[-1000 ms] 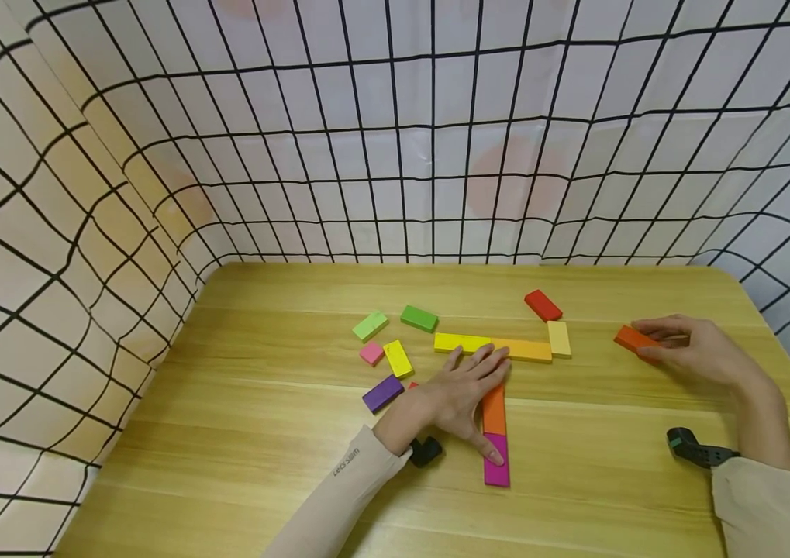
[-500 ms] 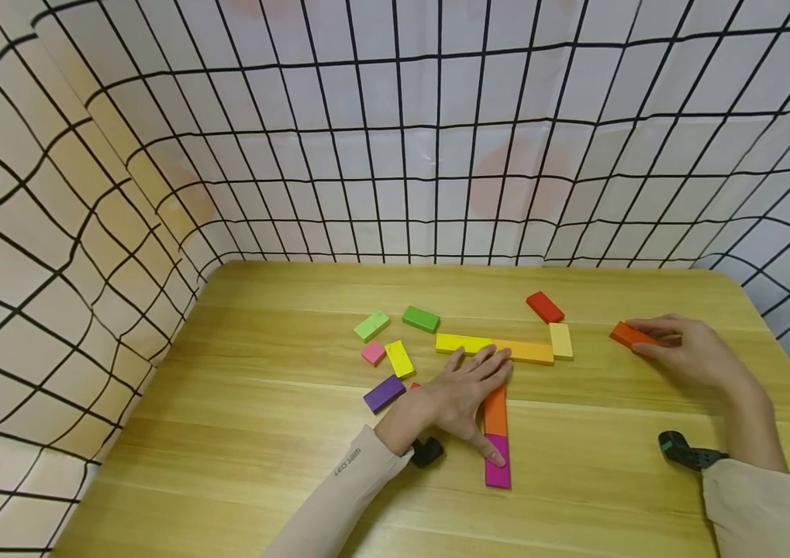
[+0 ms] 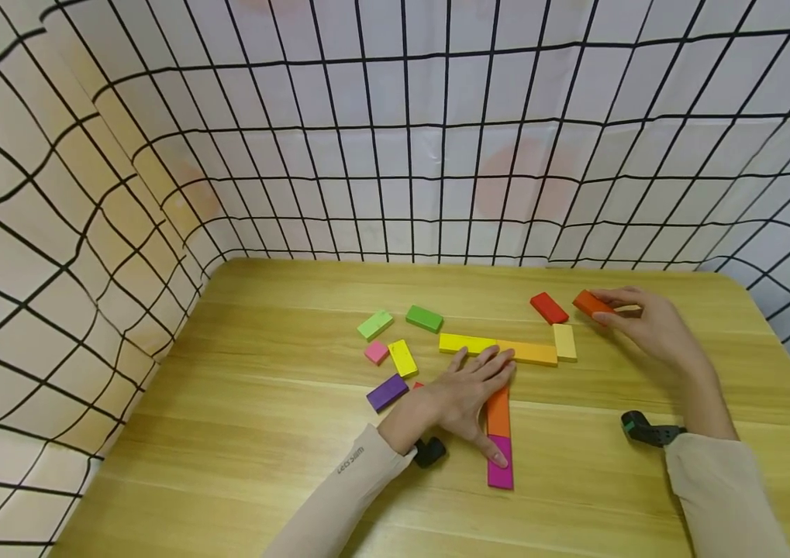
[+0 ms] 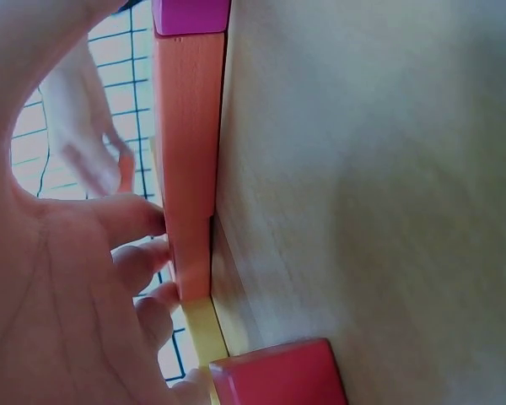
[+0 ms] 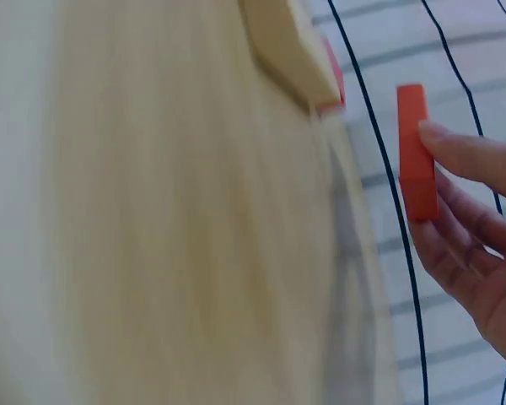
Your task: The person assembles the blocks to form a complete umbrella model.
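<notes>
well, what does the right hand [image 3: 656, 327] hold?

a flat, rectangular orange-red block [image 3: 591, 302], pinched between thumb and fingers above the wood-grain table [image 3: 255, 457], just right of a rectangular red block [image 3: 550, 308] and near a rectangular pale yellow block [image 3: 565, 342].

and the left hand [image 3: 467, 394]?

spread wide, its thumb tip on a rectangular magenta block [image 3: 501, 477], its fingertips by a rectangular light orange block [image 3: 536, 353]. that one lies end to end with a long bright yellow block [image 3: 463, 342]; a deep orange block [image 3: 498, 415] touches the magenta one.

anything further left?

a rectangular purple block [image 3: 388, 393], a small pink block [image 3: 377, 353], a short yellow block [image 3: 403, 358], a light green block [image 3: 375, 325] and a darker green block [image 3: 425, 318].
</notes>
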`<act>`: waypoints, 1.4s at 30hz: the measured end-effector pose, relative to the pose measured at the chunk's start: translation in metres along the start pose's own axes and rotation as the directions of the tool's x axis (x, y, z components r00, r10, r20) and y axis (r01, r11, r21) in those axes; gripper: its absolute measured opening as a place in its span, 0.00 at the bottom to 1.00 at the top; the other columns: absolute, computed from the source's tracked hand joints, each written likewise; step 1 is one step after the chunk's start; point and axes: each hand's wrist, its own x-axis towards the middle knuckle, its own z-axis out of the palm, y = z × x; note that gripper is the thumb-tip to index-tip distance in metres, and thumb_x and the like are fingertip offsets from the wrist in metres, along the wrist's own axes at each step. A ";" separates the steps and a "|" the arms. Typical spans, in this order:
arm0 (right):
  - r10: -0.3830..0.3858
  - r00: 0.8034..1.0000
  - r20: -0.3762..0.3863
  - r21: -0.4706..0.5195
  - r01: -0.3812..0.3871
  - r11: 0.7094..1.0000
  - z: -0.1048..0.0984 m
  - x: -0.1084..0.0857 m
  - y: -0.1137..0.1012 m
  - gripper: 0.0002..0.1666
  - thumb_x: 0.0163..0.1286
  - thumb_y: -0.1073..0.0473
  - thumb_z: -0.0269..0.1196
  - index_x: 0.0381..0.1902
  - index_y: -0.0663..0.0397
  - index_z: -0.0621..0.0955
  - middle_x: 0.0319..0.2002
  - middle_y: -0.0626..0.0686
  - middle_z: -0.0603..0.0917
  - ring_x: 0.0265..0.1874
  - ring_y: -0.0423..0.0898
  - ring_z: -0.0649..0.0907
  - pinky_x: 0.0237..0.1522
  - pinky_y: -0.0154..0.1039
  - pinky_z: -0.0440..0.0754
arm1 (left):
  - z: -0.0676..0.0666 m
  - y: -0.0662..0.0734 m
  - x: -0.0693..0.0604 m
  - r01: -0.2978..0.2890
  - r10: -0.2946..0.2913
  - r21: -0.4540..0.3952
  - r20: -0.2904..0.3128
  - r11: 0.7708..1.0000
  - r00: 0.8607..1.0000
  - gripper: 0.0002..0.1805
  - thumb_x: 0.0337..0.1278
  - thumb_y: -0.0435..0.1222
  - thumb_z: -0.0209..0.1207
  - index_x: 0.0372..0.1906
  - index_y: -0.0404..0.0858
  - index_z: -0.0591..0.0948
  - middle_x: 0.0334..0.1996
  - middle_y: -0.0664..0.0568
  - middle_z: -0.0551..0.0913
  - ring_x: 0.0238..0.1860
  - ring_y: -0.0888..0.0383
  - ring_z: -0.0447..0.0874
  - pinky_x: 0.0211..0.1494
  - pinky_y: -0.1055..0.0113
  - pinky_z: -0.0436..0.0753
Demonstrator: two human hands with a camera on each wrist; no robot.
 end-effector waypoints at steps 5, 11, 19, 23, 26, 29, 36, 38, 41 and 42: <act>0.014 1.000 0.005 0.025 -0.014 1.000 0.014 0.036 -0.022 0.30 0.75 0.48 0.65 0.67 0.60 0.79 0.63 0.68 0.81 0.58 0.63 0.81 0.45 0.20 0.76 | 0.000 -0.002 0.000 0.005 -0.005 0.006 -0.006 1.000 1.000 0.75 0.41 0.74 0.68 0.85 0.45 0.39 0.86 0.55 0.31 0.86 0.55 0.27 0.87 0.45 0.39; 0.005 0.999 0.033 0.019 -0.006 1.000 0.029 0.069 -0.039 0.30 0.75 0.50 0.66 0.68 0.61 0.78 0.62 0.69 0.81 0.58 0.65 0.82 0.51 0.47 0.82 | 0.001 -0.002 0.002 0.010 -0.010 0.023 0.004 1.000 1.000 0.76 0.41 0.76 0.67 0.85 0.46 0.38 0.86 0.56 0.29 0.86 0.56 0.26 0.87 0.46 0.39; 0.014 0.994 0.108 0.023 -0.016 1.000 0.045 0.090 -0.056 0.30 0.77 0.52 0.64 0.70 0.64 0.76 0.63 0.72 0.78 0.60 0.69 0.79 0.52 0.56 0.86 | 0.002 0.000 0.004 0.030 -0.031 0.040 0.022 0.999 0.999 0.76 0.39 0.77 0.66 0.85 0.48 0.37 0.85 0.58 0.27 0.86 0.57 0.24 0.87 0.47 0.37; 0.029 0.991 0.131 0.028 -0.033 0.999 0.053 0.097 -0.057 0.29 0.77 0.54 0.64 0.70 0.62 0.77 0.63 0.71 0.79 0.60 0.67 0.79 0.53 0.56 0.86 | 0.001 -0.001 0.004 0.029 -0.030 0.031 0.023 0.999 0.999 0.76 0.39 0.77 0.66 0.85 0.48 0.37 0.85 0.58 0.28 0.86 0.57 0.24 0.87 0.47 0.37; 0.029 0.990 0.136 0.028 -0.033 0.999 0.060 0.100 -0.055 0.28 0.76 0.56 0.65 0.68 0.63 0.78 0.62 0.71 0.80 0.58 0.66 0.80 0.55 0.58 0.83 | 0.001 -0.001 0.004 0.030 -0.031 0.024 0.024 0.999 0.999 0.76 0.39 0.77 0.66 0.85 0.48 0.37 0.85 0.58 0.28 0.86 0.57 0.24 0.87 0.47 0.37; 0.028 0.990 0.141 0.015 -0.030 0.999 0.063 0.102 -0.053 0.28 0.75 0.56 0.65 0.67 0.65 0.78 0.61 0.71 0.80 0.57 0.66 0.81 0.57 0.60 0.82 | 0.000 -0.001 0.004 0.031 -0.032 0.028 0.026 0.999 0.999 0.76 0.39 0.77 0.66 0.85 0.48 0.37 0.85 0.58 0.28 0.86 0.57 0.24 0.87 0.47 0.37; 0.051 0.984 0.168 0.018 -0.055 0.998 0.061 0.100 -0.053 0.29 0.77 0.55 0.64 0.69 0.65 0.77 0.62 0.72 0.79 0.58 0.67 0.80 0.55 0.58 0.83 | 0.001 0.000 0.005 0.031 -0.031 0.036 0.021 0.999 0.999 0.76 0.39 0.77 0.66 0.85 0.48 0.38 0.86 0.58 0.28 0.86 0.57 0.25 0.87 0.47 0.37; 0.051 0.983 0.176 0.015 -0.054 0.998 0.061 0.100 -0.053 0.28 0.77 0.54 0.63 0.69 0.64 0.77 0.62 0.72 0.79 0.58 0.67 0.80 0.56 0.59 0.82 | 0.002 0.000 0.005 0.030 -0.030 0.033 0.018 0.999 0.999 0.76 0.39 0.77 0.66 0.85 0.48 0.38 0.86 0.58 0.28 0.86 0.57 0.25 0.87 0.47 0.38; 0.045 0.982 0.185 0.016 -0.049 0.999 0.061 0.100 -0.052 0.28 0.77 0.55 0.63 0.69 0.64 0.77 0.62 0.72 0.78 0.59 0.68 0.80 0.58 0.61 0.82 | 0.003 -0.001 0.004 0.023 -0.024 0.029 0.013 0.999 1.000 0.76 0.39 0.77 0.66 0.85 0.47 0.37 0.86 0.57 0.29 0.86 0.56 0.26 0.87 0.46 0.38; 0.045 0.981 0.187 0.018 -0.050 0.999 0.061 0.100 -0.052 0.28 0.77 0.55 0.63 0.69 0.64 0.77 0.62 0.72 0.78 0.59 0.68 0.80 0.59 0.61 0.81 | 0.003 -0.001 0.004 0.022 -0.022 0.027 0.010 0.999 1.000 0.77 0.39 0.76 0.67 0.85 0.47 0.38 0.86 0.57 0.29 0.86 0.56 0.26 0.87 0.46 0.38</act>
